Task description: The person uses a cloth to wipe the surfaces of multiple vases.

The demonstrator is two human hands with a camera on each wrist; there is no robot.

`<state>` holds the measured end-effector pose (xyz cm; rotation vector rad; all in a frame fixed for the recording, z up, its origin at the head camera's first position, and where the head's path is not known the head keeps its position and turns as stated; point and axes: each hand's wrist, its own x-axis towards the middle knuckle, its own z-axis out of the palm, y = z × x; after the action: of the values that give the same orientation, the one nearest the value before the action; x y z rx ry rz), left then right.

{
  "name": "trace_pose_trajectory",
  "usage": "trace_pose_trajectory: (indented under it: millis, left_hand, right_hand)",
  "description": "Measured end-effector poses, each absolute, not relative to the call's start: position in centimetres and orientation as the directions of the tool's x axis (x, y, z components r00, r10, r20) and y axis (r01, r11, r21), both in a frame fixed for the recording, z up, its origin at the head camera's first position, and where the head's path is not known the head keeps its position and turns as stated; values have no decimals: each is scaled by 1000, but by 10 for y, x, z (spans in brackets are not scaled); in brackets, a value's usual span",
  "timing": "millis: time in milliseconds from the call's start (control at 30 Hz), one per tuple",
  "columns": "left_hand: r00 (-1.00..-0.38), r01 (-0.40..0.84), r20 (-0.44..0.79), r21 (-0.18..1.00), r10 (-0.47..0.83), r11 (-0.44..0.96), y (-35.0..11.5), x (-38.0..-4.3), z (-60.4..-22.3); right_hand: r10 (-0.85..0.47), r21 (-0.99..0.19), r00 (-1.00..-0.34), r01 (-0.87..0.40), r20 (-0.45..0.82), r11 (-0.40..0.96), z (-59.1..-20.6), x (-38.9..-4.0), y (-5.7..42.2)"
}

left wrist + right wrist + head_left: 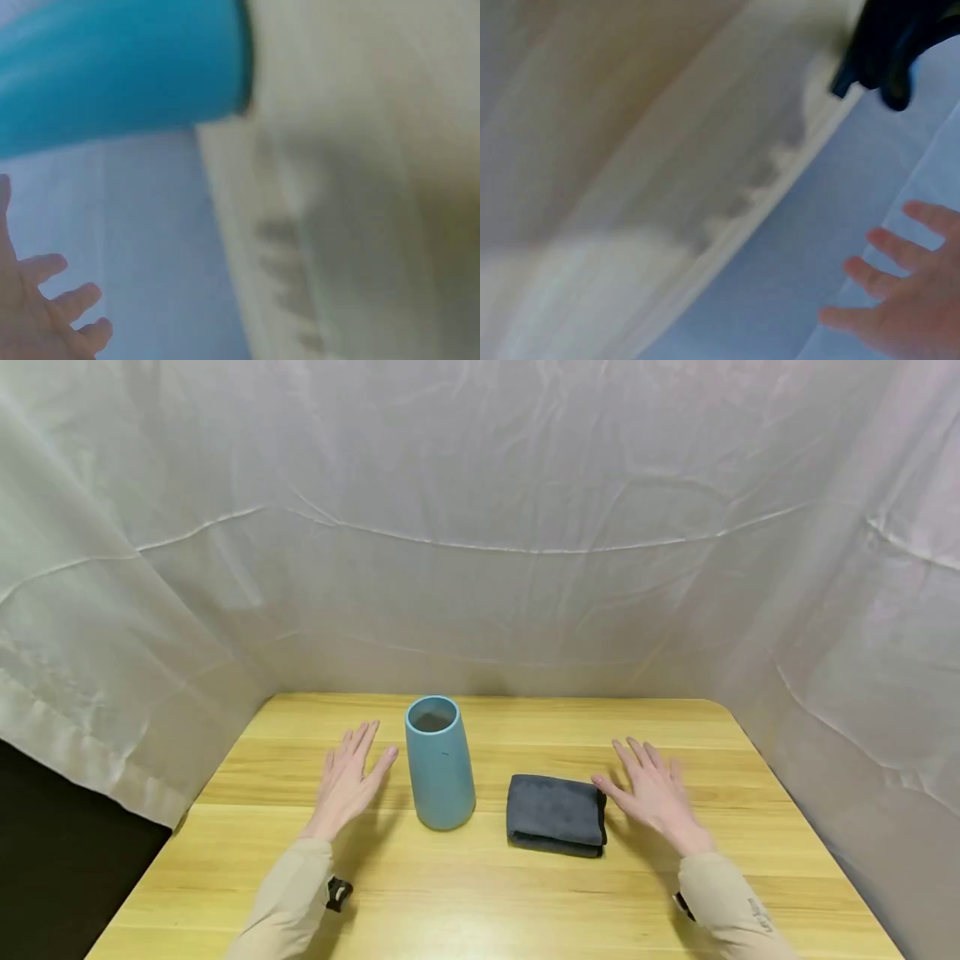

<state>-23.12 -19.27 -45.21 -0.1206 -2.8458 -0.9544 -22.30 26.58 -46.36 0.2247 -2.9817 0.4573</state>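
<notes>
At the far left, a black patch (pixel 67 860) shows below the edge of a pale sheet (pixel 480 610), which hangs creased along the left, back and right of my wooden table (pixel 480 910). Next comes my left hand (pixel 348 785), coming out of a beige sleeve (pixel 288 893) with a small black device (pixel 339 893) at the cuff. Its fingers are spread wide and mostly straight, thumb out toward the middle, and they hold nothing; a shadow lies on the table beneath them. Just to the right of that thumb, and apart from it, a blue vase (pixel 442 777) stands upright on the table, its round mouth open at the top and a small dark mark on its side. To the right of the vase, with a gap between, a dark grey cloth (pixel 555 810) lies folded into a flat oblong with black edging. My right hand (pixel 656 793) is just beyond its right edge, raised over its own shadow, fingers fanned and empty. Its thumb tip reaches the cloth's far right corner from above; I cannot tell whether they touch. A beige sleeve with dark lettering (pixel 759 914) covers my right forearm.
</notes>
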Motion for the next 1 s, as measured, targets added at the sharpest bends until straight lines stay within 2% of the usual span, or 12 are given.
trace_pose_trajectory:
  millis: [267,633,1000]
  left_hand:
    - [-970,232,231,762,81,604,-168,-224,-423]
    - [-959,273,275,833,67,481,-142,-212,-393]
    - [-944,310,331,878,6,365,-133,-217,-388]
  right_hand:
    - [-252,-275,-956,-285,148,918,-452,-214,238]
    - [-400,-314,-911,-410,99,857,-449,-210,198]
    - [-509,-297,-860,-496,37,816,-458,-209,172]
